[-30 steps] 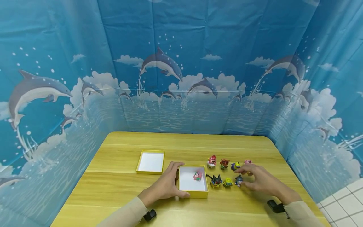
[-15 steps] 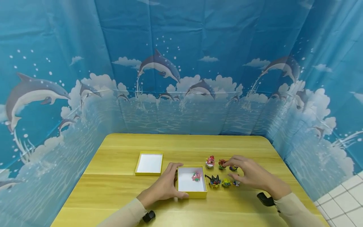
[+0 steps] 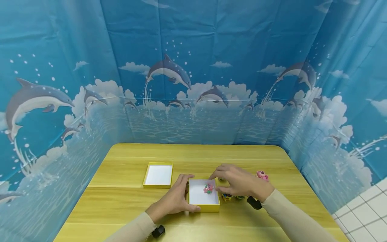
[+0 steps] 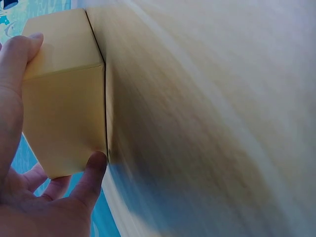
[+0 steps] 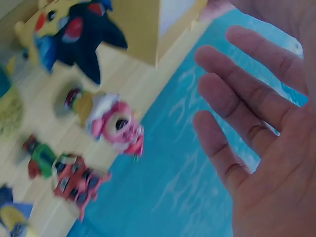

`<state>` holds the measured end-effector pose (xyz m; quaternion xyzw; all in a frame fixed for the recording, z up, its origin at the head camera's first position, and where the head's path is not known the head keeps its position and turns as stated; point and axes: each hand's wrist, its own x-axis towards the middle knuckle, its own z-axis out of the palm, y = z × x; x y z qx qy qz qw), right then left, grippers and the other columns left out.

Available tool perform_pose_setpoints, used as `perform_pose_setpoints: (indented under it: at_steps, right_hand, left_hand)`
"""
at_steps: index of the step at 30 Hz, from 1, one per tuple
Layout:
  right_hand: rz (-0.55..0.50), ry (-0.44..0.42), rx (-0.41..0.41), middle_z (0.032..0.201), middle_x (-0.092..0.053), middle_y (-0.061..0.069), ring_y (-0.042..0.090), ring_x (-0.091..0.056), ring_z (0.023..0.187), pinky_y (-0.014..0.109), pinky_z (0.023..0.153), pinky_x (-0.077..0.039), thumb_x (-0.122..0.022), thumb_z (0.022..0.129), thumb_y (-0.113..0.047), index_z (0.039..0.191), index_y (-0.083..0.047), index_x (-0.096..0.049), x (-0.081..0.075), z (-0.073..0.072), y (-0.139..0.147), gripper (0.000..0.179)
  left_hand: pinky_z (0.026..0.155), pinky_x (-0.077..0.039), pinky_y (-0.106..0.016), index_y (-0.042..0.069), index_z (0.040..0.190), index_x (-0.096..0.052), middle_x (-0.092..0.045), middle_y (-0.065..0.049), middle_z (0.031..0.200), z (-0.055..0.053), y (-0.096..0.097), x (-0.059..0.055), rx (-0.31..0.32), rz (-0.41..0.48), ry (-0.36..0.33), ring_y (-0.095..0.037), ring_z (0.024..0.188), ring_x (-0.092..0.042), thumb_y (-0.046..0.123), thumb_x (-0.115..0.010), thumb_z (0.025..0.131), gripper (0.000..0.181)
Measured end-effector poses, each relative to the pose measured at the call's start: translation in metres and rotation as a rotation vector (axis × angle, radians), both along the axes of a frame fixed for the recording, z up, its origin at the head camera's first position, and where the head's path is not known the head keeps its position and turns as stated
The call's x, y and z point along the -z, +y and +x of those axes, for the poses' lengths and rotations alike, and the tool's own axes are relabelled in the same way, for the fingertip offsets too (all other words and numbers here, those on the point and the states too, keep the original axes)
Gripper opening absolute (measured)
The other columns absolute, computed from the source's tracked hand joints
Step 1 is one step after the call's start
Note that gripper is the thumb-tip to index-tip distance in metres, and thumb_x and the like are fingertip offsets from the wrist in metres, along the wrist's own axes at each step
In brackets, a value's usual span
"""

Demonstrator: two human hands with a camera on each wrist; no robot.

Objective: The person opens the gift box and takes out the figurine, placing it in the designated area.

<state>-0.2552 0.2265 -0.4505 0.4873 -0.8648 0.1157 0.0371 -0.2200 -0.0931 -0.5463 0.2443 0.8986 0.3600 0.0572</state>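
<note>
My left hand (image 3: 173,198) grips the near left side of a yellow box (image 3: 204,208) with a white inside; the left wrist view shows thumb and fingers around the box wall. Inside lies a small pink figurine (image 3: 208,189) with some green. My right hand (image 3: 239,181) hovers beside the box's right edge, over the row of toy figurines. Its fingers (image 5: 215,91) are extended in the right wrist view, and nothing shows between them. Around it stand a pink bear figurine (image 5: 120,126), a red striped figurine (image 5: 76,180) and a yellow figurine in a black hood (image 5: 74,34).
A shallow yellow box lid (image 3: 158,174) lies white side up, left of the box. Another pink figurine (image 3: 261,175) stands on the wooden table (image 3: 127,171) behind my right forearm. A blue dolphin-print curtain (image 3: 193,124) hangs around the table.
My right hand has swept left across the figurines toward the box, covering most of them and uncovering the pink one at the far right. The left hand keeps its grip on the box.
</note>
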Motion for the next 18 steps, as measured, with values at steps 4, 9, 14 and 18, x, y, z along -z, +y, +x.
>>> perform_pose_setpoints:
  at_steps: [4, 9, 14, 18]
  right_hand:
    - [0.083, -0.054, 0.010, 0.135, -0.083, -0.002, 0.020, -0.076, 0.123, 0.047, 0.106, -0.067, -0.087, 0.108, -0.028, 0.136, -0.020, -0.084, 0.004, -0.007, -0.018, 0.030]
    - [0.164, -0.135, 0.049, 0.123, -0.087, -0.005, 0.009, -0.067, 0.104, 0.038, 0.094, -0.063, -0.091, 0.105, -0.029, 0.132, -0.019, -0.086, 0.010, -0.011, -0.032, 0.029]
    - [0.229, -0.160, 0.069, 0.109, -0.087, -0.007, 0.007, -0.055, 0.092, 0.031, 0.082, -0.051, -0.091, 0.104, -0.031, 0.131, -0.020, -0.087, 0.015, -0.011, -0.041, 0.029]
    - [0.270, -0.131, 0.092, 0.106, -0.086, -0.009, 0.009, -0.053, 0.092, 0.033, 0.083, -0.044, -0.093, 0.102, -0.032, 0.128, -0.021, -0.088, 0.012, -0.010, -0.047, 0.029]
  left_hand:
    - [0.112, -0.061, -0.049, 0.012, 0.179, -0.035, -0.047, -0.017, 0.171, 0.000, 0.000, 0.002, -0.004, 0.001, 0.010, -0.023, 0.133, -0.062, 0.069, -0.099, 0.086, 0.126]
    - [0.109, -0.060, -0.045, 0.014, 0.179, -0.035, -0.047, -0.015, 0.170, 0.002, 0.000, 0.002, -0.010, -0.006, -0.008, -0.018, 0.125, -0.061, 0.070, -0.099, 0.085, 0.127]
    - [0.108, -0.061, -0.045, 0.013, 0.178, -0.036, -0.048, -0.017, 0.170, 0.004, 0.000, 0.003, -0.011, -0.003, -0.004, -0.018, 0.124, -0.061, 0.068, -0.100, 0.085, 0.126]
    - [0.112, -0.061, -0.048, 0.012, 0.178, -0.035, -0.047, -0.017, 0.170, 0.001, 0.000, 0.002, -0.009, 0.001, 0.014, -0.022, 0.131, -0.062, 0.069, -0.100, 0.085, 0.126]
